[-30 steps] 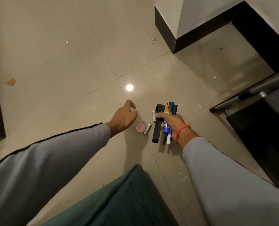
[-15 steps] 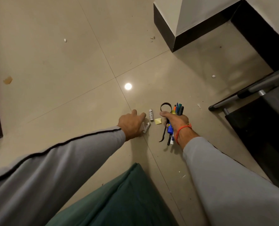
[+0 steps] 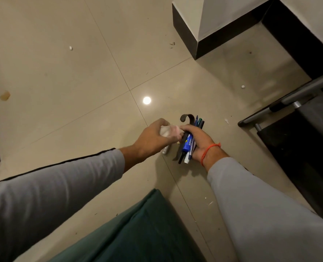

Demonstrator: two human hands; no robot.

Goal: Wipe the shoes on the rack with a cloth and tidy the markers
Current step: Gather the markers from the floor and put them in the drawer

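Low over the floor [image 3: 66, 76], the right hand [image 3: 199, 141] clenches the markers [image 3: 187, 143]; the left hand [image 3: 153, 138] pinches something pale against them. An overfull grip could spill them.

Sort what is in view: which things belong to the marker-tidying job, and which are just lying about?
Job: bundle of markers and black strap gripped in right hand; small white pieces held in left hand.

Lying about: white crumbs, brown scrap, green cushion.
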